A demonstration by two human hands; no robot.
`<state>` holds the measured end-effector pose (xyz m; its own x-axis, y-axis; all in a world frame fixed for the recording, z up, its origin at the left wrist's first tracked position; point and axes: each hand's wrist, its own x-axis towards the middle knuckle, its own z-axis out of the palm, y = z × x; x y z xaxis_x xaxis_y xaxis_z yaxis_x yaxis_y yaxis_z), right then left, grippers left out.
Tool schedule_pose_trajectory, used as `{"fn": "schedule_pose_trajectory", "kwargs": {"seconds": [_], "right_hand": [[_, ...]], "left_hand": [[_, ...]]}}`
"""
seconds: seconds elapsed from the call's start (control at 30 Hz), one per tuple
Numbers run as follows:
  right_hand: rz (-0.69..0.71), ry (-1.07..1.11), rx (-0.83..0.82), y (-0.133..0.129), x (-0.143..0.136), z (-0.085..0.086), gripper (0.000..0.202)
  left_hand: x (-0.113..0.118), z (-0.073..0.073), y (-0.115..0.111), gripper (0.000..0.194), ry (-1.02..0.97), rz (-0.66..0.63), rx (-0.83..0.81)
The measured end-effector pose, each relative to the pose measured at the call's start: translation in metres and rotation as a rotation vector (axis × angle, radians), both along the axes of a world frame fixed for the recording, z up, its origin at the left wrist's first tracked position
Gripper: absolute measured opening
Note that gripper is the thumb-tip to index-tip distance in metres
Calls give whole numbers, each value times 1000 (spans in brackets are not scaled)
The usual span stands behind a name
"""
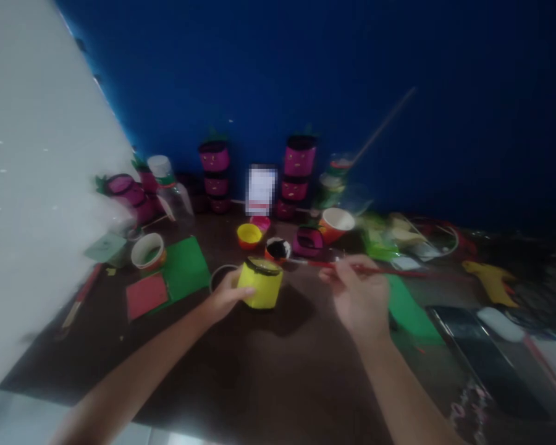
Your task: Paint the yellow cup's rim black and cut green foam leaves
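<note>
My left hand (229, 293) grips a yellow pot (262, 287) by its left side, the thumb on its front. The pot has a black band along its top edge. In my right hand (359, 296) a red-handled paintbrush (319, 264) is pinched, its tip pointing left toward the pot, with a gap between them. Just behind the pot stands a small cup of black paint (278, 248). Beside that are a yellow paint cup (249, 235) and a pink one (260, 223). A small purple pot (307, 241) sits to their right.
Stacked purple pots with faces (214, 176) (298, 176) flank a blurred phone screen (261, 190). Paper cups (148, 252) (337, 224), a bottle (173, 194) and green sheets (183, 266) surround the work area. At right lie a yellow glue gun (491, 281) and a dark phone (486, 358).
</note>
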<state>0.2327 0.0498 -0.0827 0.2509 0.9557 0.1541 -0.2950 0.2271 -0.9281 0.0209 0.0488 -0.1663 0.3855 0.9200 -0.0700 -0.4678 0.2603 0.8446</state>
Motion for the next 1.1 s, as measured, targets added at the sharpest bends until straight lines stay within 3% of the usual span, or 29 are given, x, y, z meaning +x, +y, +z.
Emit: {"fn": "schedule_pose_trajectory", "kwargs": {"seconds": [0.17, 0.53, 0.8, 1.1], "right_hand": [[67, 33, -55, -12, -4, -16, 27], [45, -128, -15, -19, -6, -38, 21], [-26, -79, -14, -15, -1, -37, 27], [11, -26, -50, -15, -4, -36, 23]], "left_hand": [[0, 1, -1, 43, -7, 34, -15], [1, 2, -1, 43, 4, 79, -25], [1, 5, -1, 46, 8, 88, -94], [1, 8, -2, 50, 13, 41, -64]]}}
